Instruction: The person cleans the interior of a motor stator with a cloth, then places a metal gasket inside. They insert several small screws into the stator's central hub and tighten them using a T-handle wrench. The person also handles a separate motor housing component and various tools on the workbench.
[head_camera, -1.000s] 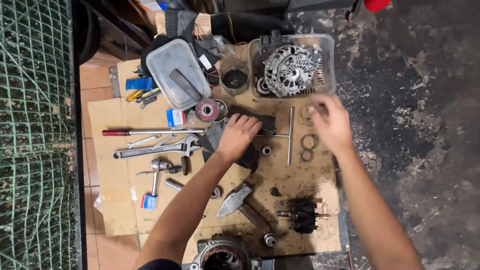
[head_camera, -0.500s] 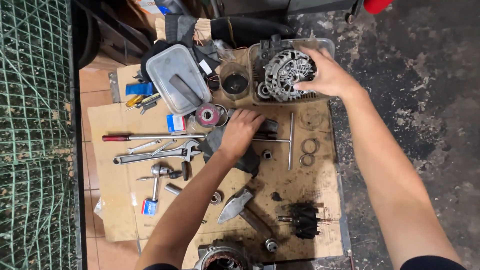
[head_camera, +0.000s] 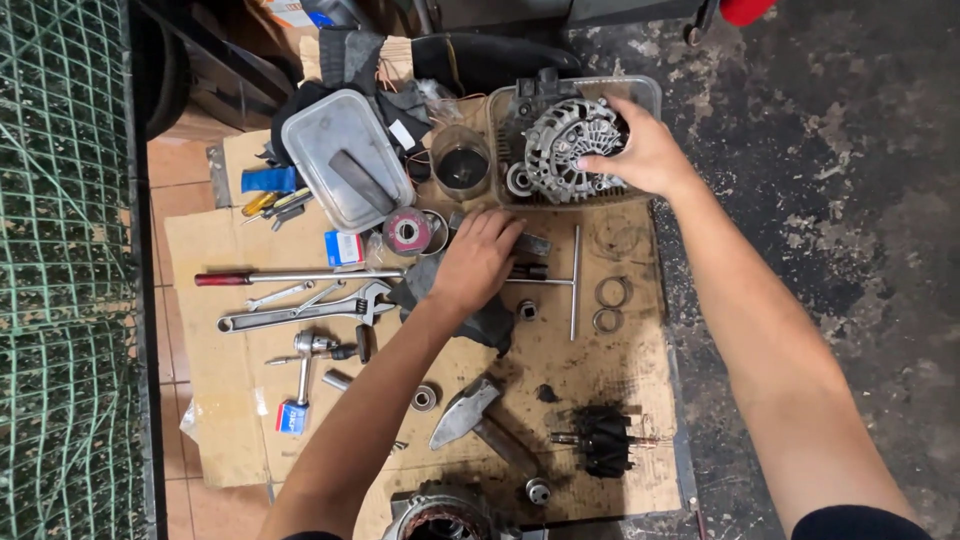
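Greasy cardboard (head_camera: 600, 380) everywhere. My right hand (head_camera: 645, 155) has its grip wrapped on the silver alternator housing (head_camera: 570, 150) sitting in the clear plastic tray (head_camera: 648, 95). My left hand (head_camera: 478, 260) lies flat, fingers loose, on a dark rag (head_camera: 485, 325), T-handle wrench (head_camera: 574, 280) just beside it.

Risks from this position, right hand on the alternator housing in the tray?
1. The right hand grips the ribbed silver alternator housing by its edge only; it may slip back into the clear plastic tray.
2. Lifting it could drag the tray onto the two loose metal rings.
3. The left hand rests on a dark rag among small parts, which could get knocked away.
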